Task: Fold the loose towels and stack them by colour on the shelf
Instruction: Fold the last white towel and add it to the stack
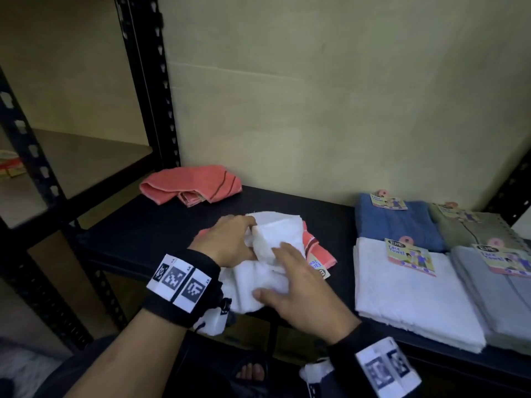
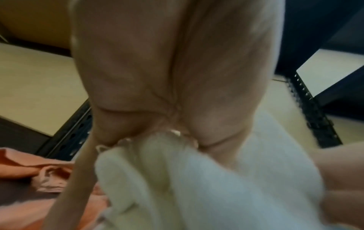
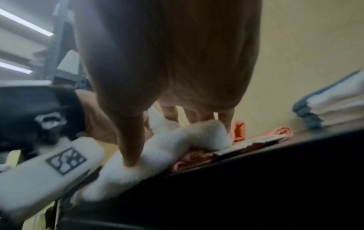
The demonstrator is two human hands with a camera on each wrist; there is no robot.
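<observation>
A loose white towel (image 1: pixel 267 254) lies half folded in the middle of the black shelf (image 1: pixel 138 234), on top of a coral towel (image 1: pixel 323 254). My left hand (image 1: pixel 241 237) grips the white towel's raised fold from the left, and the left wrist view shows the fingers (image 2: pixel 157 77) curled round the white cloth (image 2: pixel 197 186). On the towel's near part my right hand (image 1: pixel 287 277) lies flat, fingers spread. In the right wrist view its thumb (image 3: pixel 130 147) presses into the white towel (image 3: pixel 183 140). A second coral towel (image 1: pixel 189 183) lies crumpled at the back left.
Folded stacks stand at the right of the shelf: blue (image 1: pixel 396 225) and olive (image 1: pixel 474 228) behind, white (image 1: pixel 408 297) and grey (image 1: pixel 500 300) in front, with paper labels on them. A black upright post (image 1: pixel 149 81) rises at the left. The wall is close behind.
</observation>
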